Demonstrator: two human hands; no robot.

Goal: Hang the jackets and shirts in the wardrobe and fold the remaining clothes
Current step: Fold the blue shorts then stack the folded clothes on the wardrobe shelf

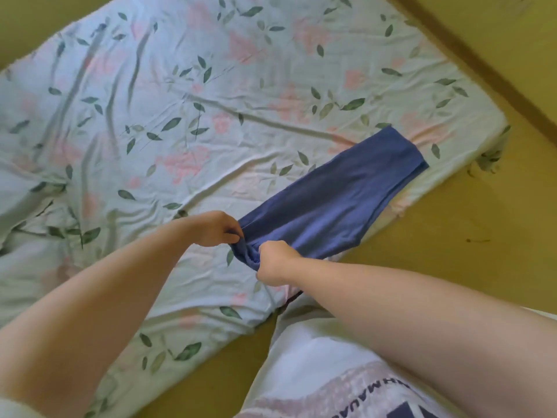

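A blue garment lies folded into a long narrow strip on the floral bed sheet, running from the near edge of the mattress up toward its right corner. My left hand pinches the near end of the strip from the left. My right hand grips the same bunched end from the right. The two hands are close together, with the cloth gathered between them.
The mattress lies low on a yellow-green floor. A brown strip runs along the wall at the upper right. My white shirt with dark lettering fills the bottom right.
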